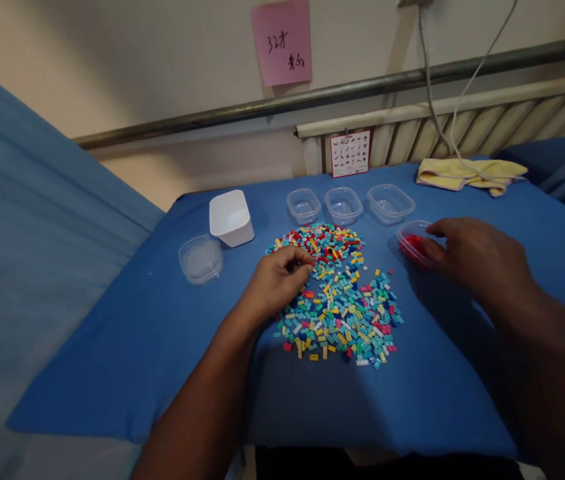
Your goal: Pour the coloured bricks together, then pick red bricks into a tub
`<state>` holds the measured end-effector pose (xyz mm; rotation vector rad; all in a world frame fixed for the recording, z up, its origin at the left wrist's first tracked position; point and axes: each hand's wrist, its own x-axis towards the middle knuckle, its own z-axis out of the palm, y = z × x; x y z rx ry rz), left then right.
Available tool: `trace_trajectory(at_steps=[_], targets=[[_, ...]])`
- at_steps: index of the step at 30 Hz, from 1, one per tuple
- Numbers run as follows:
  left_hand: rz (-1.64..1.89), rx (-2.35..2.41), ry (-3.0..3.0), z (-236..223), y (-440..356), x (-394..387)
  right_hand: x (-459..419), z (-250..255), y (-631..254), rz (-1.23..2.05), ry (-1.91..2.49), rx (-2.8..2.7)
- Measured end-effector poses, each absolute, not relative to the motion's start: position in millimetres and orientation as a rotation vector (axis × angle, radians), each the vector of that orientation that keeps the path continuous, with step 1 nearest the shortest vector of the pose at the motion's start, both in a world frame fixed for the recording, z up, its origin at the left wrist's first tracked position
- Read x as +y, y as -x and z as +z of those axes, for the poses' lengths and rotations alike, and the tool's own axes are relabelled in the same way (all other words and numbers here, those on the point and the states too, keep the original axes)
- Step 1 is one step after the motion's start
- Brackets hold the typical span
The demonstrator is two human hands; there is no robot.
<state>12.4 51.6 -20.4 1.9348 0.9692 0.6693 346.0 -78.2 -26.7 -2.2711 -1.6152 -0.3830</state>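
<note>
A wide pile of small coloured toy bricks (342, 307) spreads over the blue-covered table. At its left side is my left hand (279, 277), thumb and index finger pinched together. A bit of red shows at those fingertips and looks like a small brick. My right hand (482, 257) reaches over a clear plastic tub (415, 230) on the right, which has red bricks (415, 248) in it. The thumb is at the tub's near side and the index finger by its rim, with a gap between them. The other right fingers are mostly hidden.
Three clear tubs (303, 207) stand in a row behind the pile. To the left are a white bin (231, 217) and stacked clear lids or tubs (201, 260). A yellow cloth (467, 175) and a cable lie back right. A picture card (351, 153) hangs behind.
</note>
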Motion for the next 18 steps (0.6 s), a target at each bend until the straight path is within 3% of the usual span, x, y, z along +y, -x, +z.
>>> trace_trajectory(at_steps=[4, 9, 14, 18], targets=[[0.701, 0.894, -1.747, -20, -28, 37, -76, -28, -316, -0.340, 1.857, -1.702], [0.681, 0.767, -1.482, -24, -43, 20, -69, -35, -255, 0.069, 1.188, -2.054], [0.622, 0.762, -1.505, -27, -48, 22, -67, -43, -245, 0.232, 1.180, -1.917], [0.910, 0.711, -1.767, -1, -31, -14, -65, -52, -252, 0.348, 1.329, -1.699]])
